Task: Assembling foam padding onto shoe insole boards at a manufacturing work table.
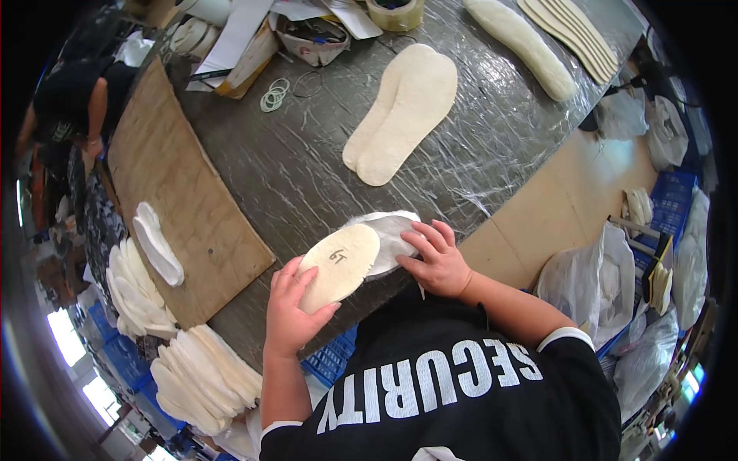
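Even, bright light glares off the plastic-covered table (323,177); fisheye bending and dark vignetting blur the rim.

Cream insole (338,265) lies over white fleece insole (388,238).

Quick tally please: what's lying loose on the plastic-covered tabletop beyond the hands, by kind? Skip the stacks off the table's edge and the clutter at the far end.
Cream insoles lying flat, overlapped as a pair: 2
Long fleecy insole stack: 1
Fanned stack of thin insoles: 1
Tape roll: 1
Rubber-band cluster: 1
Cardboard sheet: 1
Total: 7
Apart from these, the left hand holds a marked insole; the right hand presses a white fleecy one.
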The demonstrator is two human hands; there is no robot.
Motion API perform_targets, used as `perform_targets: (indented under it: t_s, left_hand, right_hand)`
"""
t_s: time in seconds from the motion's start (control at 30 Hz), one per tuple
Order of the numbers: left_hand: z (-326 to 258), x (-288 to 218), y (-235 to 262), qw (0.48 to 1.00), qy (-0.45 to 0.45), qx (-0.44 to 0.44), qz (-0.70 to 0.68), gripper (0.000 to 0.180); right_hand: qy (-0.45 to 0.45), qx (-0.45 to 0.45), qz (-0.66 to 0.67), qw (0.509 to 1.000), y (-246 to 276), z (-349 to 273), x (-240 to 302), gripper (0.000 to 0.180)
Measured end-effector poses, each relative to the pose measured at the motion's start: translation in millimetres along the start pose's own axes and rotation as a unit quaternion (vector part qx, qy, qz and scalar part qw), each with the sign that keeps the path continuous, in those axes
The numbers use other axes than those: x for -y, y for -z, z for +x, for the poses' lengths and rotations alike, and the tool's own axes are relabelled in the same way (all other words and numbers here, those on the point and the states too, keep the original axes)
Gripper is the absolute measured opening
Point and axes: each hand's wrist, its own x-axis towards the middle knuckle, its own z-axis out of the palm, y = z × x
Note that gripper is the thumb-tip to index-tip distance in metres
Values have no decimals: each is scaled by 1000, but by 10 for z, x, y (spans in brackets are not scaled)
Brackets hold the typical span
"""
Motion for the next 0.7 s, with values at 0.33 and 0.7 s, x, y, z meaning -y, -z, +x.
perform_targets:
  t_s: [0.33,0.7]
  left_hand:
    - [415,-75,-171,988,-139,54,49,54]
    - [578,-50,-356,977,-180,81,85,58]
  right_hand:
    - [-224,-108,11,968,59,-14,15,36]
    - [-237,-165,-6,957,-94,-59,-38,29]
